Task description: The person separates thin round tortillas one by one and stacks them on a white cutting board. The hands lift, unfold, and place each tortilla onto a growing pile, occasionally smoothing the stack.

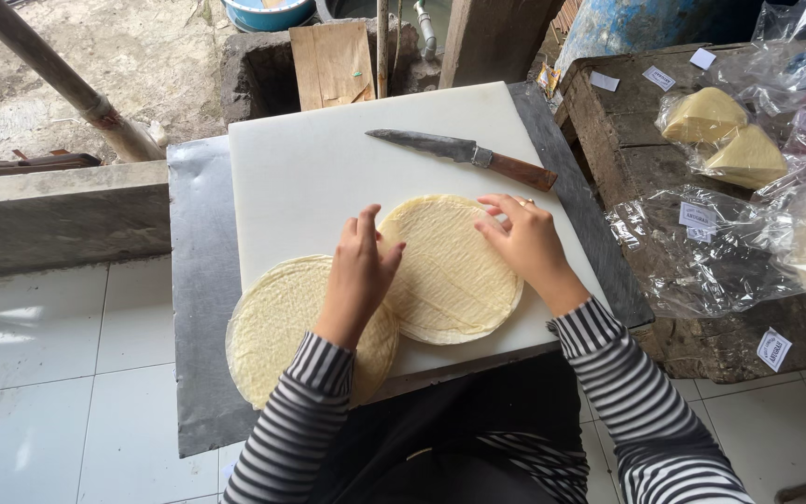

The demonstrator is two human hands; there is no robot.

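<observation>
Both hands flat on round pale-yellow thin flatbread (450, 275): left hand (361, 271) at its left edge, right hand (522, 238) at its top right, fingers (496, 217) spread, gripping nothing. Beside, second round flatbread stack (277, 327) overhanging white plastic cutting board (310, 168). Beyond, wooden-handled steel knife (464, 154).

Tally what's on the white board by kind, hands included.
Flatbread stacks: 2 (one under both hands, one at the board's near-left edge)
Knife: 1
Hands: 2 (left hand, right hand)
Total: 5
</observation>
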